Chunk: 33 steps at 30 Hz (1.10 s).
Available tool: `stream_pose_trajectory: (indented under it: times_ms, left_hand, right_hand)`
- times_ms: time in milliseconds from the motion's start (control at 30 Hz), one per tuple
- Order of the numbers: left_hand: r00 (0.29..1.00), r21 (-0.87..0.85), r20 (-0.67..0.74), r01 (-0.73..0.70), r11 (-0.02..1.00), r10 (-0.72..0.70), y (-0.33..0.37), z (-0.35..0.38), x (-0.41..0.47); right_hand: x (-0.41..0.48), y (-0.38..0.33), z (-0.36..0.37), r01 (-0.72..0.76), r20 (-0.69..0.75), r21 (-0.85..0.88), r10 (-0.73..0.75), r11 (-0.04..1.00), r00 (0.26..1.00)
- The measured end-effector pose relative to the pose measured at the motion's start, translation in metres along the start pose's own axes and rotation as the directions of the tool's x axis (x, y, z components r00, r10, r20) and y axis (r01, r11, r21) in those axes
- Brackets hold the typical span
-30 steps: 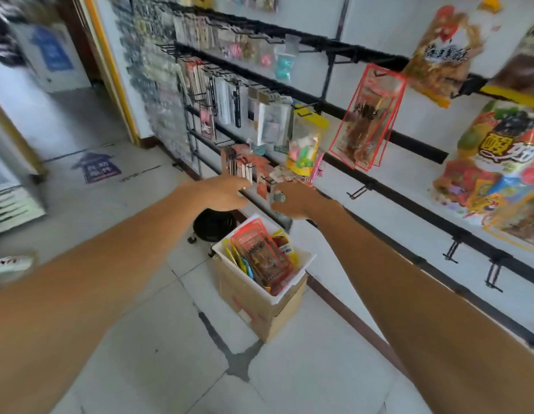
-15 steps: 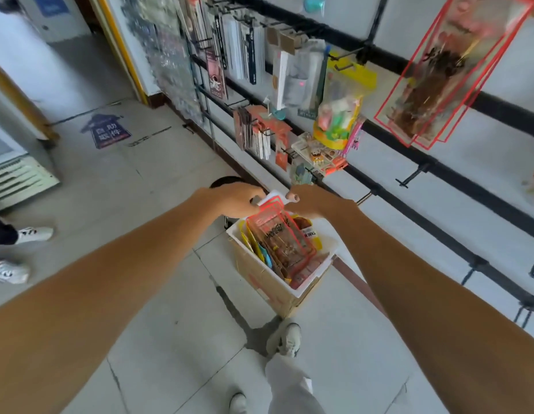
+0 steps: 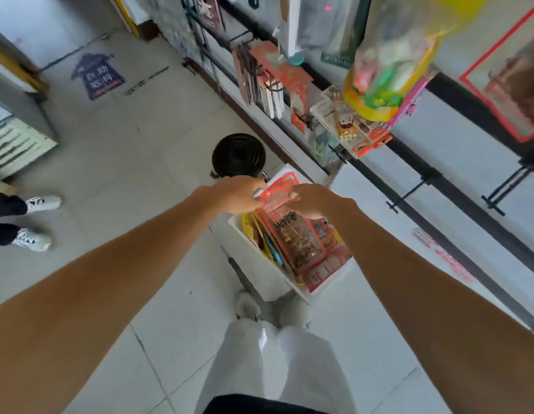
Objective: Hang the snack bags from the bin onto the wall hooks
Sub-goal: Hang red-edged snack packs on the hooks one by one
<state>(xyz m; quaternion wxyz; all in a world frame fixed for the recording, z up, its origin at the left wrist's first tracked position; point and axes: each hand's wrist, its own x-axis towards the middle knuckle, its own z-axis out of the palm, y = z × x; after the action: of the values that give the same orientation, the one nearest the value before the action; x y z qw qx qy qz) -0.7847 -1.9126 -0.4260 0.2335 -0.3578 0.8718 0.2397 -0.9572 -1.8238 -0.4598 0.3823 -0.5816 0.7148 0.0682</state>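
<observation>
Both hands have dropped from the hooks point(image 3: 412, 191) to the bin point(image 3: 253, 264). The left hand point(image 3: 234, 195) and right hand point(image 3: 315, 201) pinch the top of a red bag point(image 3: 301, 243) standing by its right rim. Tightly packed neighbours point(image 3: 249, 230) may drag out and spill.

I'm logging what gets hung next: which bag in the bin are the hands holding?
The clear red-edged bag of brown snacks; the left hand and right hand pinch its top edge. The yellow bags beside it lie untouched.
</observation>
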Motion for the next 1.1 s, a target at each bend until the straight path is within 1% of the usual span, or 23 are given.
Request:
stream_pose_trajectory:
  times_ms: [200,400,467,567,667,733,933,1033,1100]
  left_hand:
    - [0.997,-0.073,0.053,-0.045,0.996,0.049,-0.036,0.032,0.086]
    - [0.996,-0.11,-0.005,-0.088,0.99,0.088,-0.076,0.069,0.159]
    - [0.995,-0.127,-0.034,-0.094,0.987,0.09,-0.086,0.083,0.175]
    - [0.996,-0.168,-0.036,-0.082,0.982,0.077,-0.101,0.105,0.191]
    - [0.996,-0.179,-0.027,-0.089,0.98,0.086,-0.111,0.122,0.198]
    - [0.996,-0.179,-0.036,-0.088,0.98,0.083,-0.115,0.126,0.201]
    - [0.995,-0.176,-0.049,-0.099,0.979,0.091,-0.112,0.124,0.193]
    - [0.991,-0.118,-0.047,-0.132,0.984,0.128,-0.102,0.115,0.183]
    - [0.987,-0.102,-0.07,-0.153,0.983,0.146,-0.091,0.106,0.177]
  right_hand:
    - [0.066,0.038,0.029,-0.103,0.053,0.066,0.1,0.992,0.994]
    - [0.15,0.067,0.068,-0.192,0.076,0.157,0.182,0.969,0.98]
    - [0.174,0.068,0.077,-0.2,0.025,0.18,0.199,0.963,0.98]
    - [0.203,0.064,0.093,-0.207,-0.083,0.24,0.232,0.948,0.969]
    - [0.22,0.062,0.11,-0.236,-0.189,0.234,0.282,0.943,0.941]
    - [0.224,0.063,0.117,-0.219,-0.23,0.263,0.282,0.94,0.931]
    - [0.218,0.064,0.117,-0.137,-0.257,0.379,0.247,0.915,0.934]
    - [0.202,0.065,0.107,-0.106,-0.262,0.406,0.227,0.908,0.938]
    - [0.188,0.064,0.096,-0.077,-0.272,0.443,0.216,0.893,0.938]
